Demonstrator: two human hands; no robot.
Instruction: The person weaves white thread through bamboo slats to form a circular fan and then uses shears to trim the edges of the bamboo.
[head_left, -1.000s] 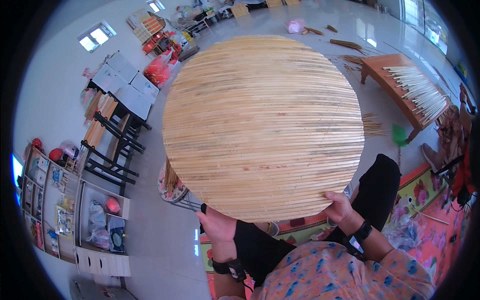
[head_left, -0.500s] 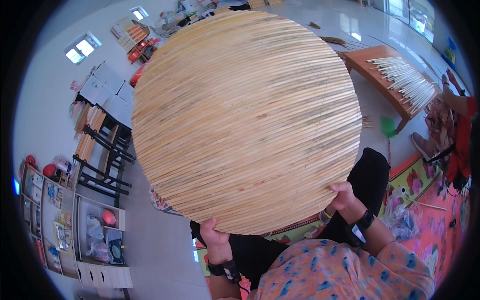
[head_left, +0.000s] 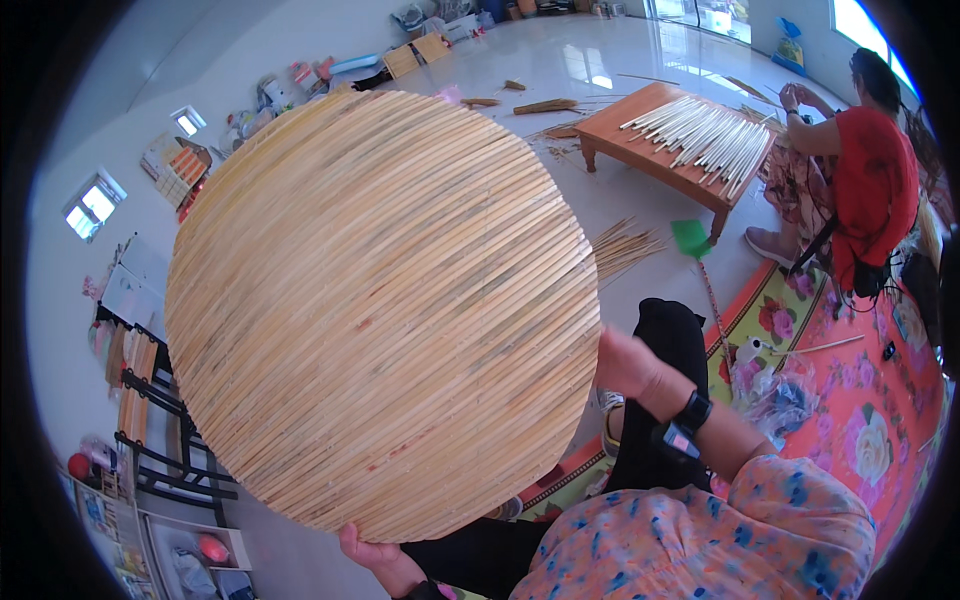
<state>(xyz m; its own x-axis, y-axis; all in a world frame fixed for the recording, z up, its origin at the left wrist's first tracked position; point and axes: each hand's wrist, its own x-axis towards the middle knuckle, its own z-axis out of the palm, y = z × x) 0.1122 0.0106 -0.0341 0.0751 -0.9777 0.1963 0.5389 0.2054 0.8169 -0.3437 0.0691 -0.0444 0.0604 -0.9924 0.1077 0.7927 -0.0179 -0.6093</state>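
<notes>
A large round mat (head_left: 390,310) of pale, side-by-side plant stalks fills the middle of the view, tilted up before me. Small reddish and dark streaks mark its face. At its lower edge, my left hand (head_left: 368,548) is closed, the thumb on the near face and the other fingers partly hidden behind. My right hand (head_left: 632,368) is at the mat's right edge, smeared by motion. Its fingers do not show clearly, so I cannot tell whether it grips the rim or only touches it.
A low wooden table (head_left: 630,145) at the right bears many white stalks (head_left: 700,140). Beside it sits a person in red (head_left: 875,180). A green dustpan-like tool (head_left: 690,238), loose stalks (head_left: 625,248) and a plastic bag (head_left: 775,395) lie on the floor and floral mat (head_left: 860,440).
The round mat has shifted left and down in view and turned somewhat. My right hand has moved up along its right edge; my left hand still holds the lower edge. More of the room shows.
</notes>
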